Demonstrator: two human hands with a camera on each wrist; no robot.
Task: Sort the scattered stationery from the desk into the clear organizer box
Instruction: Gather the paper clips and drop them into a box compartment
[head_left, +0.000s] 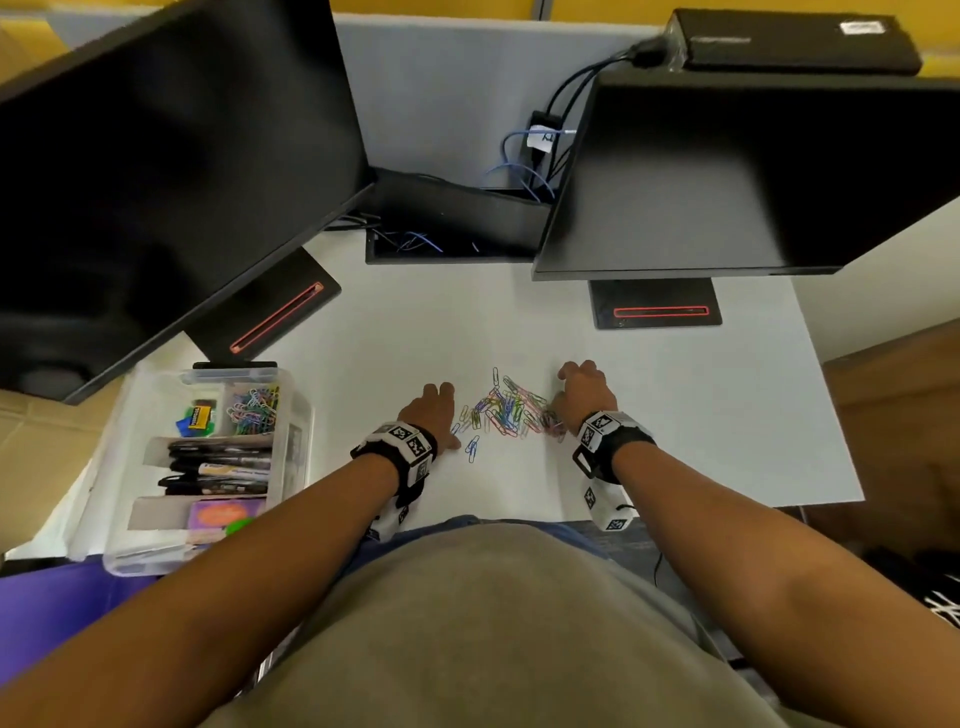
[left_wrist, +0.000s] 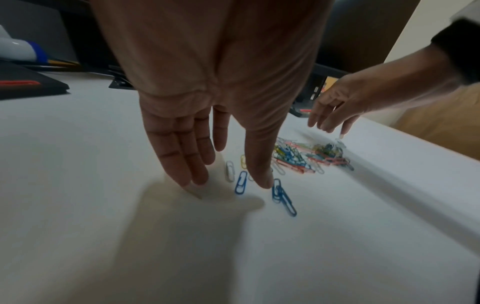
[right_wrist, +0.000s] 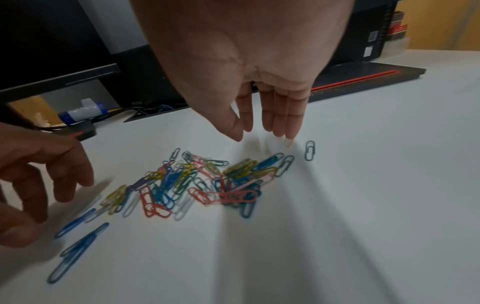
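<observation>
On the white desk (head_left: 675, 415), a loose multicoloured heap of paper clips (head_left: 506, 408) lies between the empty, straight-fingered left hand (head_left: 434, 410) and right hand (head_left: 584, 395).

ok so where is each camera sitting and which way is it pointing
Head: worn on the head, looking forward and down at the desk, the paper clips and the organizer box; both forearms and hands show.
Left wrist: on the left wrist, looking along the left hand at the paper clips; the right hand shows beyond.
Right wrist: on the right wrist, looking along the right hand at the same pile; the left hand shows at the left edge.
Shared: all three show the pile and both hands.
</observation>
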